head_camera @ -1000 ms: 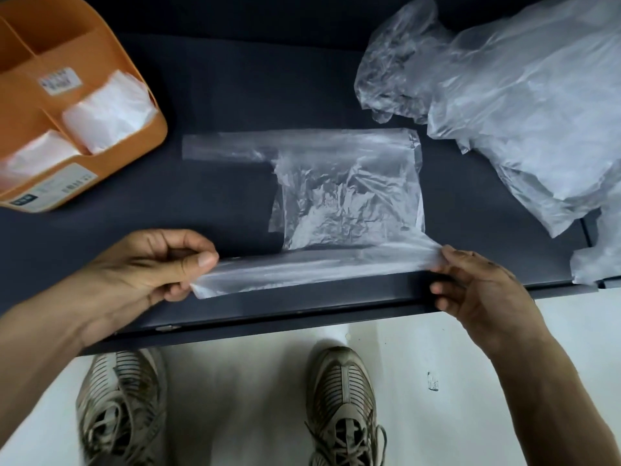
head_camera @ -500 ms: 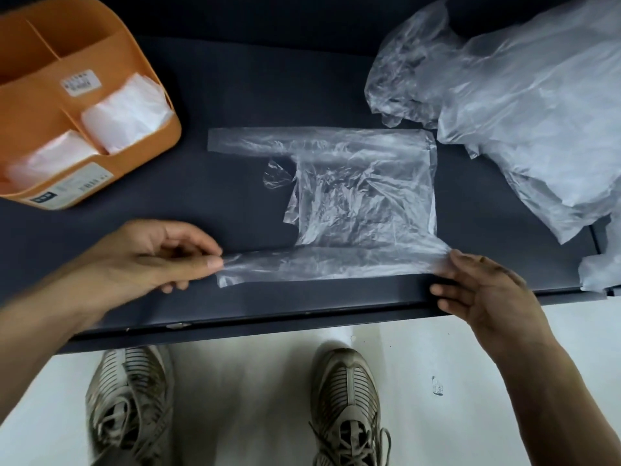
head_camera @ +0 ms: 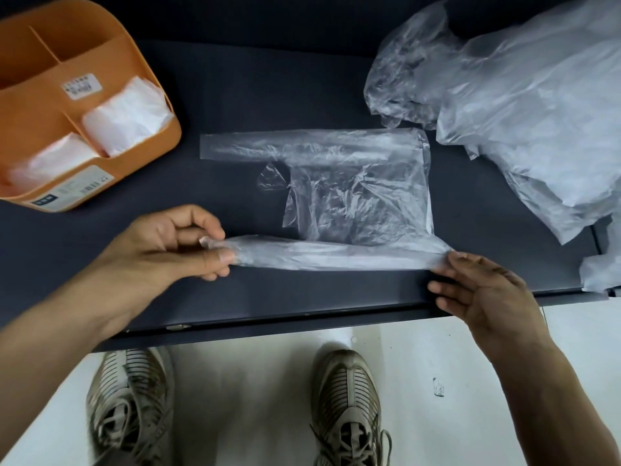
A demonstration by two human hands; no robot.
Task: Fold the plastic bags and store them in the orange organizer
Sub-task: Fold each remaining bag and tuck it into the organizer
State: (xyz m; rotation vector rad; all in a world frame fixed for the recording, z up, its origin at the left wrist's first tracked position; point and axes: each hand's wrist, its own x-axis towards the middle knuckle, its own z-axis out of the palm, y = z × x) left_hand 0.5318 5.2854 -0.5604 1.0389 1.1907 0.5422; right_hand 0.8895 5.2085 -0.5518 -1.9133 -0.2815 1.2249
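On the table: bag [head_camera: 356, 186] lies flat, right of the organizer [head_camera: 50, 105].
Near strip: runs sideways between my hands.
Left hand [head_camera: 168, 250]: pinches one end.
Right hand [head_camera: 484, 290]: fingertips pinch the other.

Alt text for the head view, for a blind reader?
Both hands, left hand and right hand, pinch the near handle strip of a clear plastic bag on a dark table, between an orange organizer and a bag pile.
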